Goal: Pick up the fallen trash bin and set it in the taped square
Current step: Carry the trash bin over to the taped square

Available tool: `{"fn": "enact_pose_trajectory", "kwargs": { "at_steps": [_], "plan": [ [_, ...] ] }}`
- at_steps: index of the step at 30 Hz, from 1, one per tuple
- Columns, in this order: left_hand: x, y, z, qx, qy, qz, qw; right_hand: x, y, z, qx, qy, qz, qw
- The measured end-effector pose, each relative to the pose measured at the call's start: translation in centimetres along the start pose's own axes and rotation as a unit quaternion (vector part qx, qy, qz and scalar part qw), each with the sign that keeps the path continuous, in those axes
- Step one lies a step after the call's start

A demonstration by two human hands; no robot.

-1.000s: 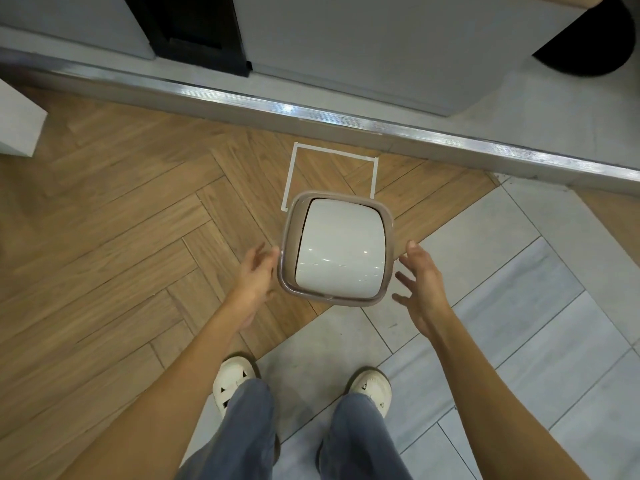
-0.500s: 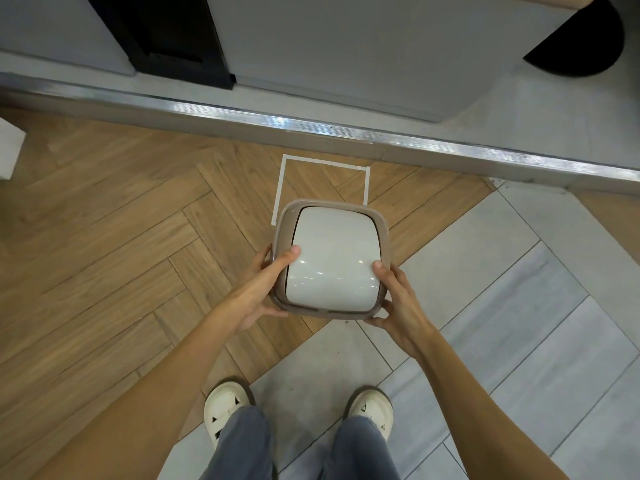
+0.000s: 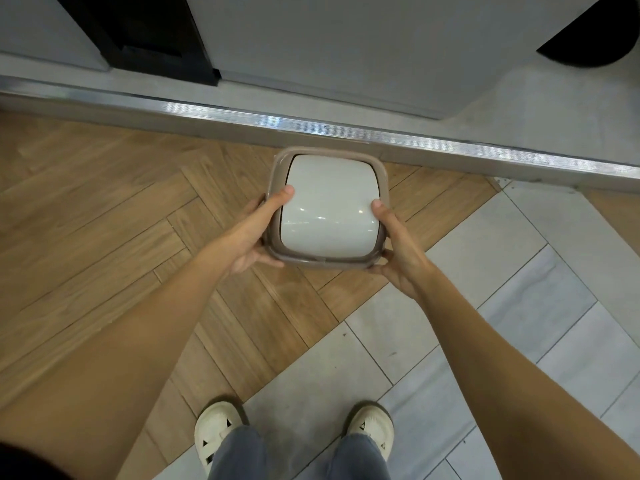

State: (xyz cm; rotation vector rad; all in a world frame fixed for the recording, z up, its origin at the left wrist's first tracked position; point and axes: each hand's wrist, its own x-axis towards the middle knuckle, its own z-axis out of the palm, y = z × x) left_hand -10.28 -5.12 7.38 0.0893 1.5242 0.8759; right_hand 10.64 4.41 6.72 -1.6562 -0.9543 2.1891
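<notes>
Both hands, left hand (image 3: 254,233) and right hand (image 3: 398,252), grip the upright trash bin (image 3: 327,207) between them.

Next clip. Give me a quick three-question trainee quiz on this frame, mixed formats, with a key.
1. True or false: only one hand holds the bin.
2. Multiple choice: where do the thumbs rest? A) on the white lid B) on the metal strip C) on the shoes
3. Short answer: which kind of floor lies directly around the bin?

Key:
1. False: the left hand and the right hand grip opposite sides.
2. A
3. The wood herringbone floor; the grey tiles start nearer the person, to the right.
</notes>
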Motion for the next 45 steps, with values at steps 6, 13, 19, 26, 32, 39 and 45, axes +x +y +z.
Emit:
{"fn": "enact_pose_trajectory", "kwargs": {
  "at_steps": [6,13,19,26,32,39,45],
  "plan": [
    [2.8,3.8,-0.2,0.023,-0.010,0.002,1.000,3.1,-3.0,0.5,-0.014,0.009,-0.004,1.000],
    [4.4,6.0,-0.4,0.022,-0.007,0.007,1.000,4.8,-5.1,1.1,-0.042,0.006,-0.007,0.999],
    [5.1,7.0,-0.2,0.027,-0.009,0.012,1.000,5.8,-6.0,1.1,-0.046,0.020,-0.013,0.999],
    [5.7,7.6,0.0,0.026,0.003,0.033,0.999,5.9,-6.9,1.7,-0.039,0.034,-0.026,0.998],
    [6.2,7.6,-0.1,0.043,0.005,0.040,0.998,5.9,-7.2,1.7,-0.036,0.029,-0.015,0.999],
    [6.2,8.2,0.6,0.108,0.093,0.063,0.988,5.5,-8.1,2.5,-0.080,0.092,-0.027,0.992],
    [4.6,9.4,0.6,0.218,0.184,0.152,0.946,4.5,-9.4,3.2,-0.165,0.166,-0.104,0.967]
  ]
}}
